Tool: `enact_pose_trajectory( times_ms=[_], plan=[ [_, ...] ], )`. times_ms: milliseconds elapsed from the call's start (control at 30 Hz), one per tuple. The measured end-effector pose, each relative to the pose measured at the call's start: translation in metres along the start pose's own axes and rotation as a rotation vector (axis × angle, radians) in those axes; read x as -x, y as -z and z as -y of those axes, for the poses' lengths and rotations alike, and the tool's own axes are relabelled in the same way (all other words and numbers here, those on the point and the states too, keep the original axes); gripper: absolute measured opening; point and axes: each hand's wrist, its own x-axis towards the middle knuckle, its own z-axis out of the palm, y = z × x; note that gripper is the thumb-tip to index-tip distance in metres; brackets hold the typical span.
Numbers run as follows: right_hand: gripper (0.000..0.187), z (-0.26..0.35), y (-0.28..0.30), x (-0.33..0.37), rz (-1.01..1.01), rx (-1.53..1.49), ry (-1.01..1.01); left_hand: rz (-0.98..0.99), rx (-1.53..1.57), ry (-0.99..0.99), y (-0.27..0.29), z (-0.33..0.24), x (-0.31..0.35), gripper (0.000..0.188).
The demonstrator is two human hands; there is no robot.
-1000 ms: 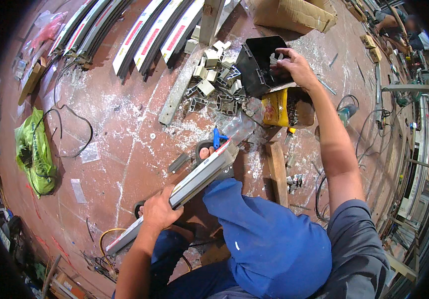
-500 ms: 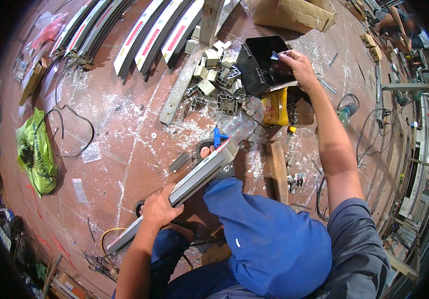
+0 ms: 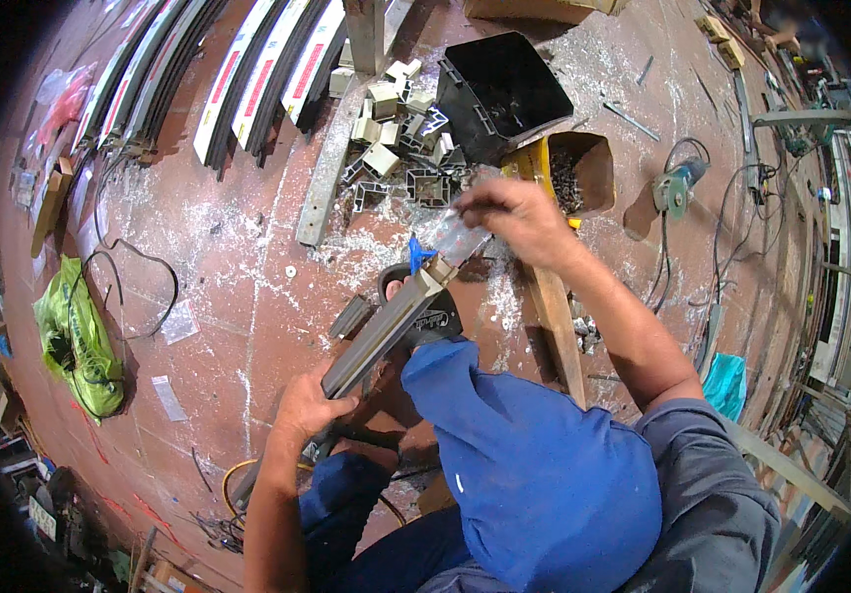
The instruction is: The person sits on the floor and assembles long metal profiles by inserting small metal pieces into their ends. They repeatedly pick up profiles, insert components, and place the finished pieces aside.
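Observation:
My left hand (image 3: 307, 400) is wrapped round a long grey metal profile (image 3: 376, 336), which slants from lower left up to the middle across my foot. Just beyond the profile's upper end hovers my right hand (image 3: 514, 217). Its fingers are curled together and somewhat blurred, so whatever they pinch is hidden. A blue-handled tool (image 3: 417, 255) stands beside the profile's upper end, near my sandalled foot (image 3: 435, 321). Beyond my right hand are a black plastic bin (image 3: 536, 87) and a cut-open yellow container (image 3: 542, 163) holding many small screws.
Cut profile pieces (image 3: 381, 158) lie heaped left of the bin. Long white-and-black profiles (image 3: 257, 79) rest at the far left. A green bag (image 3: 80, 341) lies on the left, a corded power tool (image 3: 677, 188) on the right. A wooden plank (image 3: 556, 326) stretches by my knee.
My right hand has come out of the black bin toward me and left, to the profile's upper end. The profile has turned in my left hand, showing another face. The view has shifted slightly.

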Motion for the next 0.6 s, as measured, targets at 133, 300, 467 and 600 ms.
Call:
enact_pose_trajectory(
  times_ms=[133, 300, 467, 600],
  plan=[
    [0.020, -0.011, -0.031, 0.011, 0.164, 0.007, -0.118, 0.033, 0.025, 0.012, 0.004, 0.001, -0.002, 0.074],
    [0.017, -0.033, -0.049, 0.002, 0.237, 0.031, 0.079, 0.067, 0.046, 0.064, 0.008, -0.002, -0.001, 0.073],
    [0.019, -0.043, -0.057, -0.006, 0.270, 0.062, 0.119, 0.096, 0.103, 0.067, 0.011, -0.007, -0.003, 0.064],
    [0.018, -0.044, -0.056, -0.010, 0.302, 0.079, 0.104, 0.115, 0.154, 0.093, 0.011, -0.004, -0.005, 0.060]
  ],
)
